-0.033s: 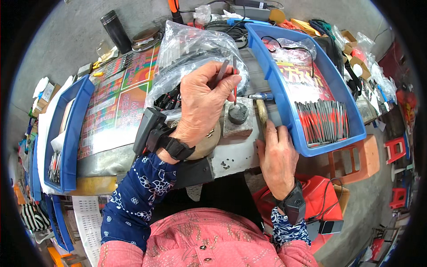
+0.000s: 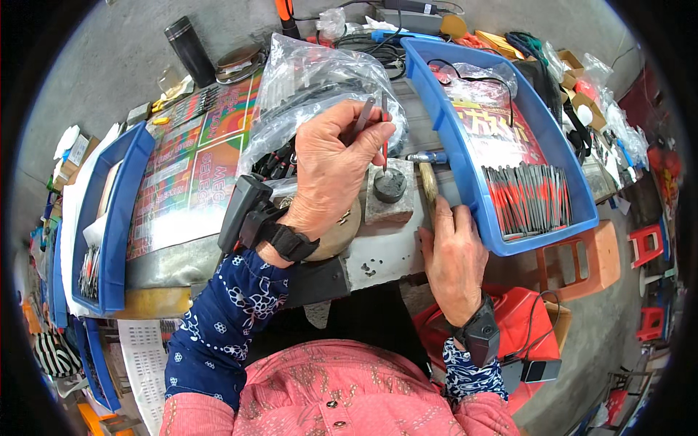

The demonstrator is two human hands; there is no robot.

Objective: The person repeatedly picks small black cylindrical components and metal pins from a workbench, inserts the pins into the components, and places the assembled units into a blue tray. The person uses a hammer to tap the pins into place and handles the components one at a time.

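Left fingers [image 2: 374,138] pinch rod [image 2: 384,154] | clear bag [image 2: 320,73] beyond | blue tray [image 2: 476,189] rightward

A pink, brown-flecked shirt [image 2: 291,392] with round dark buttons [image 2: 331,404] meets navy sleeve covers [image 2: 227,320] printed with white flowers, the right one more densely patterned; black wrist straps [image 2: 289,243] carry boxy dark devices [image 2: 244,209] on both arms.
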